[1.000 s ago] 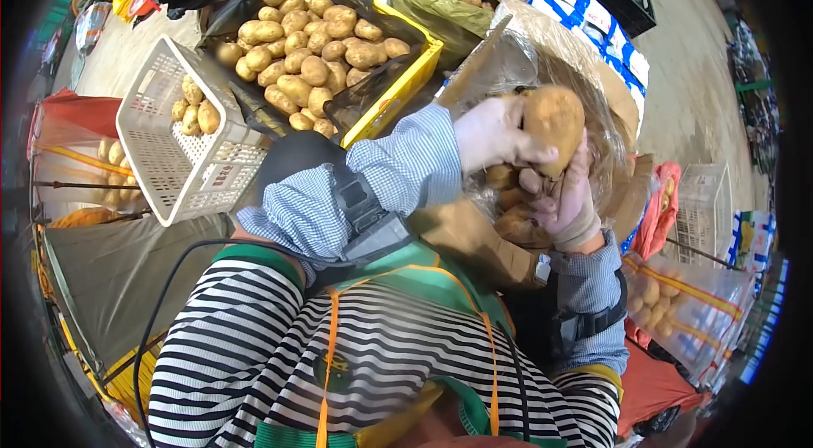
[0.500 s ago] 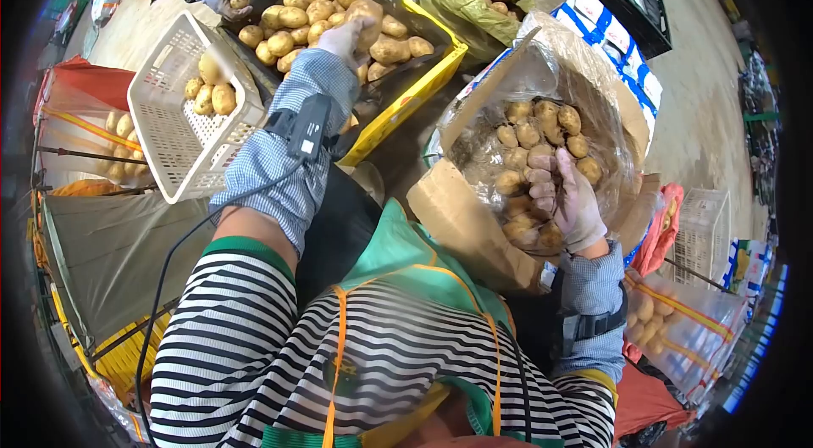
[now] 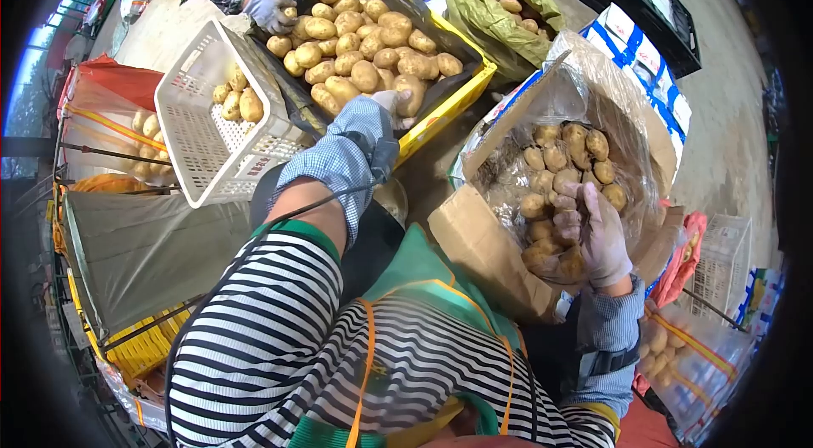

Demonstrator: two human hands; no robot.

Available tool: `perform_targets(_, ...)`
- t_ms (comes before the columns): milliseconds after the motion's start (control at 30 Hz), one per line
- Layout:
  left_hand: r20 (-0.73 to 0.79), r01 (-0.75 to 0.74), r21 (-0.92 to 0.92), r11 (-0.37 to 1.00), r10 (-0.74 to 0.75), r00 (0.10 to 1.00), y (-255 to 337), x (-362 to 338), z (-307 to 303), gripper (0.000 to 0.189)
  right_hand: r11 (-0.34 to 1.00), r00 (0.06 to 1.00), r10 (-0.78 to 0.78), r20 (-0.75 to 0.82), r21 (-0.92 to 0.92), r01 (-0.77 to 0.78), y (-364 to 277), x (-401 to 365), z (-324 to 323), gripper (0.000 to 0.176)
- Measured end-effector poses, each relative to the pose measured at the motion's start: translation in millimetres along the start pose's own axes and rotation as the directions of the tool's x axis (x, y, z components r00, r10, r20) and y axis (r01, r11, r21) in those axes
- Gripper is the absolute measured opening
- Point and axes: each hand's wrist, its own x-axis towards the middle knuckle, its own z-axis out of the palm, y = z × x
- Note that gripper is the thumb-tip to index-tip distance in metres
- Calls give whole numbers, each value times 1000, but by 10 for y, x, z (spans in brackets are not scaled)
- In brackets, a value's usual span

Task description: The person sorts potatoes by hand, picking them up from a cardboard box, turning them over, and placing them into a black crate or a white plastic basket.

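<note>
My left hand [image 3: 391, 104], in a pale glove, is closed around a large potato [image 3: 411, 93] at the near right corner of a yellow crate [image 3: 447, 113] with a dark liner. Many potatoes [image 3: 347, 43] fill that crate. My right hand [image 3: 603, 236], also gloved, is over an open cardboard box [image 3: 474, 232] lined with clear plastic. Its dirty fingers are curled in among smaller, browner potatoes [image 3: 574, 143]; what they hold is hidden.
Left of the crate, a tilted white basket [image 3: 199, 143] holds several potatoes. Another person's gloved hand [image 3: 269, 13] touches the crate's far left side. A green sack [image 3: 483, 12] with potatoes and a black crate [image 3: 639, 3] stand beyond. A cable crosses my left forearm.
My left hand has come back toward me from the crate's middle to its near edge, with a potato. The other person's hand has lowered to the potatoes. My right hand stays in the box.
</note>
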Motion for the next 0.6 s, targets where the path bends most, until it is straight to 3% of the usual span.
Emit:
perform_targets(33, 18, 45, -80, 996, -43, 999, 56, -155, 131, 44, 999, 1000, -10, 6, -38, 10, -39, -24, -4, 52)
perform_targets(67, 123, -18, -96, 995, 29, 992, 58, -170, 116, 50, 997, 1000, -21, 11, -75, 21, -69, -40, -5, 53)
perform_targets(167, 159, -156, -48, 987, 162, 974, 79, -162, 254, 49, 992, 1000, -13, 0, -122, 13, -111, -57, -11, 54)
perform_targets(267, 141, -97, -39, 995, 102, 985, 155, 5, 297, 45, 991, 999, 11, -45, -131, -17, -82, -17, -54, 46)
perform_targets(300, 176, -114, -56, 992, 122, 977, 192, 54, 300, 43, 991, 999, 11, -48, -136, -17, -65, 0, -95, 46)
perform_targets(333, 209, -129, -79, 988, 143, 967, 232, 94, 287, 40, 967, 999, -24, -35, -254, 14, -46, 27, -166, 41)
perform_targets(400, 382, 3, -98, 995, 35, 923, 458, 310, 163, 35, 924, 999, -53, -10, -379, 45, -14, 116, -252, 37)
perform_targets(467, 431, -101, 71, 992, 61, 900, 811, 198, 159, 47, 643, 866, -488, -106, -715, 275, 17, 211, -234, 36)
perform_targets(500, 454, -162, 27, 986, 133, 881, 974, 157, 159, 48, 331, 741, -670, 37, -879, 343, -163, 211, -93, 40)
perform_targets(600, 389, -263, 14, 965, 236, 890, 1448, -9, 118, 48, 359, 705, -701, 106, -802, 477, -620, 293, 355, 40)
